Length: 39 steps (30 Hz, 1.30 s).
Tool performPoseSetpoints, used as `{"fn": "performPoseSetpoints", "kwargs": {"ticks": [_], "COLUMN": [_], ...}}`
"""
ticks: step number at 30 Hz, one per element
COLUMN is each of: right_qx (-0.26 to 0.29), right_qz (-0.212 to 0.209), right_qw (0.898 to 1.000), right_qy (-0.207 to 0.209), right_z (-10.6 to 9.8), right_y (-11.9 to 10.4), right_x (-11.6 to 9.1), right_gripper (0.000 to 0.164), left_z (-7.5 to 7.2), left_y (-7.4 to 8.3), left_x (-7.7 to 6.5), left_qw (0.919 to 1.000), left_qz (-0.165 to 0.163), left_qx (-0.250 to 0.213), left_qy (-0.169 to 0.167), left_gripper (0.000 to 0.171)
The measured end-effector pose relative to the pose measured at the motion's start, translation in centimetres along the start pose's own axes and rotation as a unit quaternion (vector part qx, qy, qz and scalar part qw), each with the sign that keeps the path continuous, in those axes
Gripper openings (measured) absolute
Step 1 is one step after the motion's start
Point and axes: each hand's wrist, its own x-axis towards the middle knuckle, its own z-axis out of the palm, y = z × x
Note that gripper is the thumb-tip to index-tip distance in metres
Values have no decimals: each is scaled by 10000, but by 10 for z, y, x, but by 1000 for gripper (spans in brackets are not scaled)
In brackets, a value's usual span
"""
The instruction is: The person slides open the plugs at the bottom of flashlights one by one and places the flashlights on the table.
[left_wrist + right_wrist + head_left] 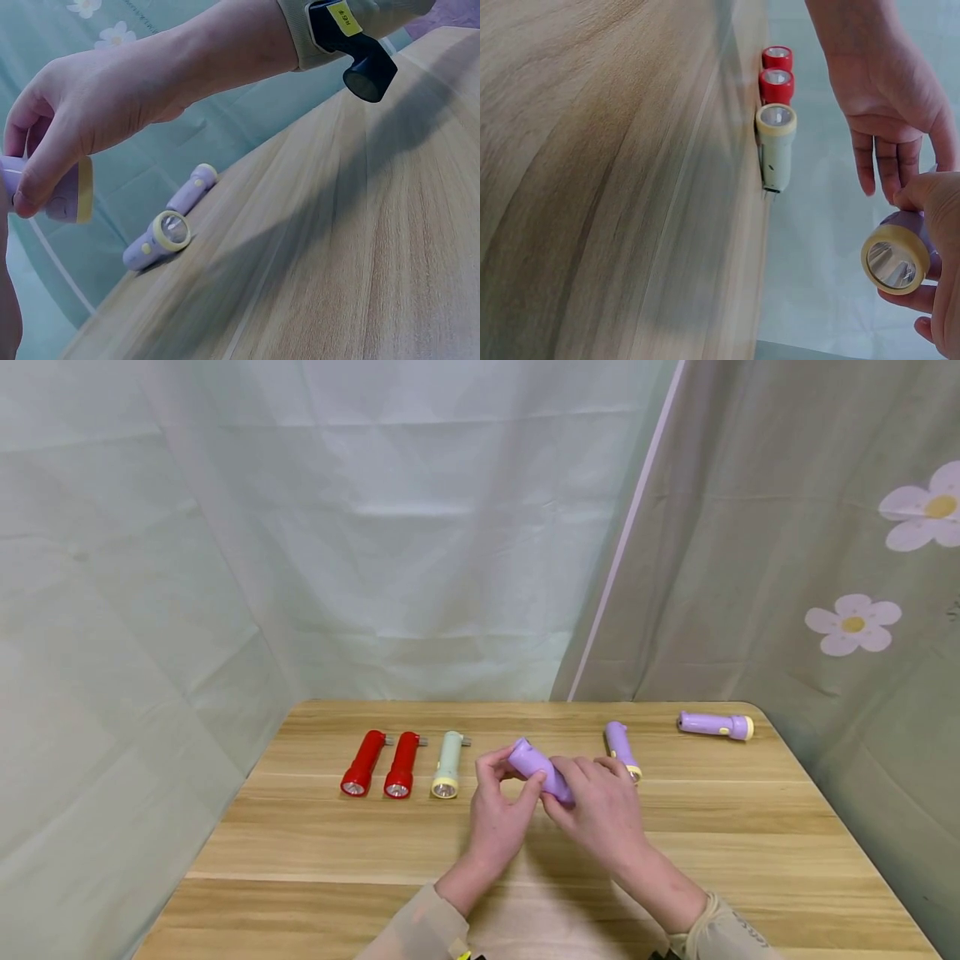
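Above the table, both hands hold a purple flashlight (pixel 529 760) at a slant. My left hand (pixel 497 822) pinches its tail half between thumb and fingers. Wrapped over the head half, my right hand (pixel 604 814) hides much of it in the head view. The flashlight's pale yellow head ring (pixel 85 189) shows past the right hand in the left wrist view. Its lens (pixel 892 264) faces the camera in the right wrist view. Just beyond the right hand lies another purple flashlight (pixel 618 742), its head end partly behind the fingers.
Left of the hands, two red flashlights (pixel 365 763) and a mint green one (pixel 449 760) lie in a row, lenses toward me, small grey pieces sticking out at their tails. A purple flashlight (pixel 707 724) lies sideways at the back right. Curtains (pixel 450 527) surround the wooden table (pixel 315 860).
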Motion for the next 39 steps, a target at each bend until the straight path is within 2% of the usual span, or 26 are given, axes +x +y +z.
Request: {"fn": "performPoseSetpoints", "kwargs": {"ticks": [17, 30, 39], "right_qx": [-11, -35, -68], "right_qz": [-279, -294, -338], "right_qw": [9996, 9994, 9993], "right_qy": [-93, -168, -158], "right_z": [2, 3, 4], "right_y": [1, 0, 1], "right_x": [1, -2, -3], "right_gripper": [43, 45, 46], "left_z": [-2, -5, -5], "left_y": [-1, -4, -3], "left_x": [1, -1, -2], "left_qw": [9992, 9997, 9996], "left_qz": [-114, -9, -78], "left_qx": [-378, -140, -42], "left_qy": [-117, -179, -250], "left_gripper": [51, 50, 50]}}
